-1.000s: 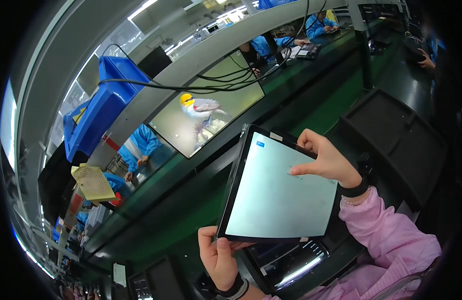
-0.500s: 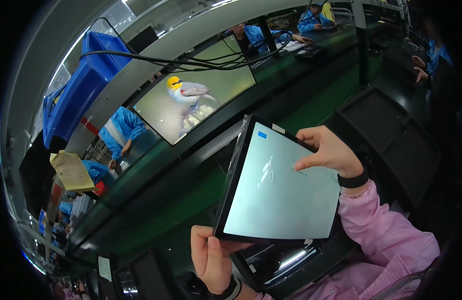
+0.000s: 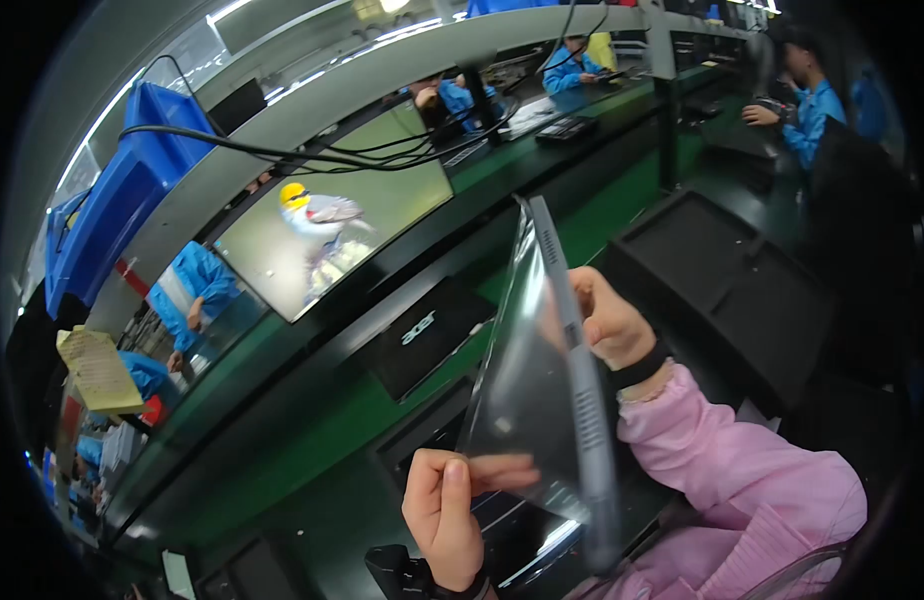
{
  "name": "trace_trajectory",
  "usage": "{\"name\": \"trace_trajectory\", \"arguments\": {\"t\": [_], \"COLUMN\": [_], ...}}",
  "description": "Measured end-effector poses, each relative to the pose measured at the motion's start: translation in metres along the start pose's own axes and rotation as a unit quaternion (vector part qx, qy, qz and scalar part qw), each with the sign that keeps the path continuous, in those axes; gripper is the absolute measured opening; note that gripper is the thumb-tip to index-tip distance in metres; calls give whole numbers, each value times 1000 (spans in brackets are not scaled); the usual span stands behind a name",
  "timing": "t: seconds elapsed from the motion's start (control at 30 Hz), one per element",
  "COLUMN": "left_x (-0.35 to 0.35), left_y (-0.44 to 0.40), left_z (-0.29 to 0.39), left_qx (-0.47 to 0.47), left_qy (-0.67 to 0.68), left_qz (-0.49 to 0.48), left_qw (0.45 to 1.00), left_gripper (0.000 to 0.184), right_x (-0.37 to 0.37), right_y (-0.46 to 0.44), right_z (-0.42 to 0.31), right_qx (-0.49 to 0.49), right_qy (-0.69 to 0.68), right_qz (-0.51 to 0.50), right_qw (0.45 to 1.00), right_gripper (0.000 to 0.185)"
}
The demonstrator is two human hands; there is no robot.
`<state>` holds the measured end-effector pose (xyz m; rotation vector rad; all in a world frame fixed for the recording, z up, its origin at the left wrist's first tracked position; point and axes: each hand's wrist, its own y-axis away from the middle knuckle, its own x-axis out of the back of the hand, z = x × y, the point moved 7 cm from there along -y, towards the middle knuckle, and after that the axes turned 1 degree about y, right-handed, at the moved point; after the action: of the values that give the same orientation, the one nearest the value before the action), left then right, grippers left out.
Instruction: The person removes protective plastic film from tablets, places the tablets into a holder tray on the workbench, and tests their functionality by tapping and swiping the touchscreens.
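A tablet (image 3: 586, 400) stands almost edge-on to me, its grey side with slotted grilles facing my way. My right hand (image 3: 614, 325) is closed on its right side, thumb bent against it. A clear glossy film (image 3: 517, 370) spreads from the tablet's left side and looks wrinkled near the top. My left hand (image 3: 447, 510) pinches at the film's lower left, with fingertips showing faintly through it; the exact grip is partly hidden. Below the hands lies a dark glossy panel (image 3: 544, 548) with a bright reflection.
A black acer-marked panel (image 3: 417, 335) lies on the green bench. Behind it stands a monitor (image 3: 382, 225) showing a bird. To the right is a black tray (image 3: 722, 290). Cables (image 3: 312, 155) hang overhead beside blue bins (image 3: 132, 190). Co-workers in blue (image 3: 817, 115) sit around.
The tablet has turned from its lit white screen to nearly edge-on. A clear film now shows on its left side, by my left hand. My view has swung right, uncovering the acer-marked panel.
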<state>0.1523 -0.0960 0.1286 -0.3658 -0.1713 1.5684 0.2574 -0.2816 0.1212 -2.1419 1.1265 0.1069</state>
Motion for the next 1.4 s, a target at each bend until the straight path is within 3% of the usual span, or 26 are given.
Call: {"name": "trace_trajectory", "arguments": {"t": [0.03, 0.1, 0.23, 0.3, 0.43, 0.57, 0.7, 0.8, 0.93, 1.03, 1.1, 1.17, 1.23, 1.3, 1.33, 1.37, 1.4], "left_x": [0, -16, -14, -17, -14, -10, 8, 25, 46, 57, 56, 50, 55, 44, 46, 39, 49], "left_y": [1, 1, -4, -2, -1, -3, -1, 7, 21, 24, 17, 9, 3, -3, -3, -5, -4], "left_z": [-14, -17, -25, -24, -19, -14, 2, 23, 40, 37, 37, 39, 22, 10, -4, -5, -16], "left_qx": [38, 103, 85, 82, 74, 64, 9, -30, -137, -113, -128, -144, -171, -163, -45, -114, -52], "left_qy": [28, 104, 41, 29, 22, 45, 39, 37, -88, -64, 73, 263, 139, 64, 25, 60, 17], "left_qz": [-60, -66, -71, -81, -75, -76, -12, 41, 126, 172, 134, 87, -12, -44, -5, -75, -29], "left_qw": [997, 987, 993, 993, 994, 994, 999, 998, 979, 976, 980, 950, 975, 984, 999, 989, 998], "left_gripper": [27, 16, 15, 14, 14, 16, 16, 14, 14, 12, 10, 10, 77, 85, 86, 69, 61], "right_x": [-3, 28, -19, -25, -30, -19, 9, 9, 1, -2, -3, -6, -12, -19, -24, -26, -27], "right_y": [7, 7, -8, -7, -8, -1, 9, 16, 14, 7, 5, 6, 6, 5, 4, 5, 5], "right_z": [-2, 32, 7, 4, 9, 8, 8, -11, -22, -18, -16, -15, -16, -14, -11, -7, -2], "right_qx": [59, 71, 127, 129, 150, 136, 61, 0, -13, 13, 26, 26, 36, 44, 46, 47, 58], "right_qy": [-67, -134, -279, -269, -317, -272, -118, 46, 194, 229, 229, 204, 161, 119, 97, 75, 63], "right_qz": [-1, -49, -320, -319, -278, -214, -73, -15, 60, 74, 75, 80, 99, 126, 143, 161, 155], "right_qw": [996, 987, 897, 900, 894, 928, 988, 999, 979, 971, 970, 975, 981, 984, 984, 983, 984], "right_gripper": [44, 35, 34, 32, 26, 24, 38, 53, 32, 28, 27, 28, 28, 29, 30, 31, 36]}}
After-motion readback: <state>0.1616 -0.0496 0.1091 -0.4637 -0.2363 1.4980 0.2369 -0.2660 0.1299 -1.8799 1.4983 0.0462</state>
